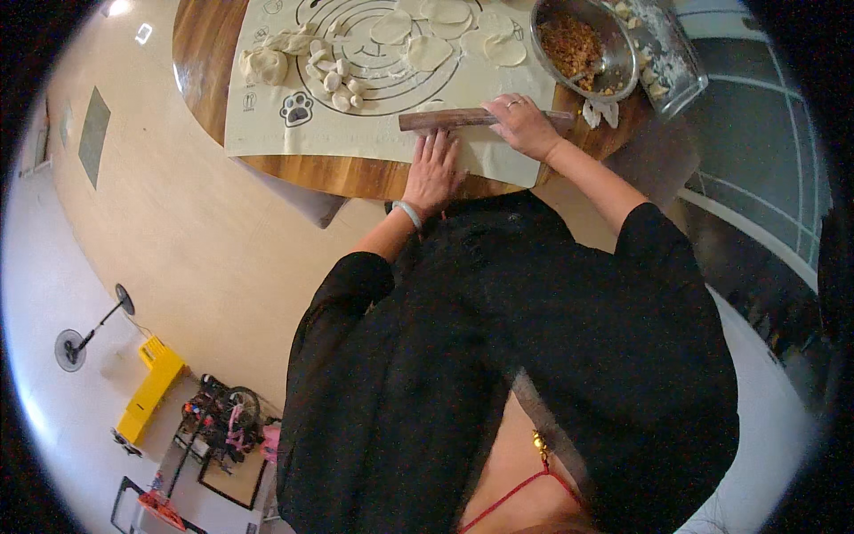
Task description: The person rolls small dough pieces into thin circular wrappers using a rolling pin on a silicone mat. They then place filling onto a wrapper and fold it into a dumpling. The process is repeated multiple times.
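My right hand grips a dark wooden rolling pin near its right end. The pin lies crosswise over a cream kneading mat with printed rings. My left hand rests palm down at the mat's near edge, its fingertips by the pin; whether they touch dough cannot be seen. A bit of pale dough shows just beyond the pin. Farther off lie several thin round wrappers. Small cut dough pieces sit to the left, beside a larger dough lump.
A steel bowl of reddish-brown chopped filling stands at the right of the round wooden table. Beyond it is a clear tray with floury dough bits. Crumpled white tissue lies by the bowl. A stool is partly under the table.
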`<state>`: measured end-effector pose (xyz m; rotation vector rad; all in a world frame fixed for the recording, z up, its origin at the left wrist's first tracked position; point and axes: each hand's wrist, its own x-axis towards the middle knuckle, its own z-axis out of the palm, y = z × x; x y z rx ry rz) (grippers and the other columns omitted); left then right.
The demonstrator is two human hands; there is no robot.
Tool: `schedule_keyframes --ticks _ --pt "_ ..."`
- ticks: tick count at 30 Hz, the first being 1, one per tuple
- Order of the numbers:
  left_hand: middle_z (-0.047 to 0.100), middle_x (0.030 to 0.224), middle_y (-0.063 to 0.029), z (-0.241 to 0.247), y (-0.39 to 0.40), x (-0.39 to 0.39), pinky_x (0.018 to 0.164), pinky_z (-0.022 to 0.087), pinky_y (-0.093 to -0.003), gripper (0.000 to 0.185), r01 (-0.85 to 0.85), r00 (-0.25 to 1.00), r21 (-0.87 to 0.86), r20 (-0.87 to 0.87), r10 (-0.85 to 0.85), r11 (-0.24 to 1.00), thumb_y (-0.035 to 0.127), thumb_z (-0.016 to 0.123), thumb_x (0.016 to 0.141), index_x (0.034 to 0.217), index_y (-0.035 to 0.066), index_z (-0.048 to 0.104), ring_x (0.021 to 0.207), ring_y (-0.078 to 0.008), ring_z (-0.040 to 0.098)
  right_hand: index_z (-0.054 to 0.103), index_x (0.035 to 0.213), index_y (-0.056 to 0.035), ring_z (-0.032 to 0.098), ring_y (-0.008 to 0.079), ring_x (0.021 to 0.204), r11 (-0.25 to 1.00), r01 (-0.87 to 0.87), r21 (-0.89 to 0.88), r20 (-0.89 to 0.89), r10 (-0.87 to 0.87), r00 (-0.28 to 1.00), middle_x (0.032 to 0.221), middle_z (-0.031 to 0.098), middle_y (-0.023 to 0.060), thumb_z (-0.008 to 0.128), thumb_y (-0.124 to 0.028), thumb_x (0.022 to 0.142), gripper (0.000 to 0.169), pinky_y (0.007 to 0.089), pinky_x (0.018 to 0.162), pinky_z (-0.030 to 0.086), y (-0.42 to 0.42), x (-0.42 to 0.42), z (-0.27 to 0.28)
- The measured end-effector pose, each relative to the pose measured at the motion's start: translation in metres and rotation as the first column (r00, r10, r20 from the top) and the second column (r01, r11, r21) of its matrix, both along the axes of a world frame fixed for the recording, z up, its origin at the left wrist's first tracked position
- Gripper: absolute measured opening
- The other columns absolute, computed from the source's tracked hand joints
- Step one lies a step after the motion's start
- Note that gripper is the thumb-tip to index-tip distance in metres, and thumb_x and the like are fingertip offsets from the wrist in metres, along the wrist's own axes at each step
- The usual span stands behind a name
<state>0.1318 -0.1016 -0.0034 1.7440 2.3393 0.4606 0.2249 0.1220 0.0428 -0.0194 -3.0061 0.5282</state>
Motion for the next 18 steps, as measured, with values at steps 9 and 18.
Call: schedule_keyframes --ticks 9,18 --pt "0.036 0.136 -0.0236 0.011 0.000 0.005 0.108 0.019 -0.0499 0.060 -0.062 0.994 0.050 0.089 0.058 0.997 0.043 0.048 0.087 0.129 0.000 0.043 0.128 -0.0390 0.031 0.042 0.134 -0.0216 0.024 0.0372 0.132 0.983 0.119 0.142 -0.005 -0.120 0.993 0.144 0.028 0.0161 0.046 -0.045 0.088 0.052 0.0534 0.107 0.016 -0.050 -0.059 -0.019" --pt "0.035 0.138 -0.0203 0.014 -0.003 0.001 0.108 0.018 -0.0504 0.058 -0.062 0.994 0.015 0.096 0.061 0.998 0.044 0.045 0.088 0.127 0.001 0.045 0.131 -0.0361 0.029 0.023 0.144 -0.0211 0.018 0.0406 0.135 0.976 0.075 0.204 -0.007 -0.076 0.997 0.150 0.012 0.0167 0.045 -0.038 0.089 0.061 0.0571 0.107 0.013 -0.040 -0.091 -0.031"
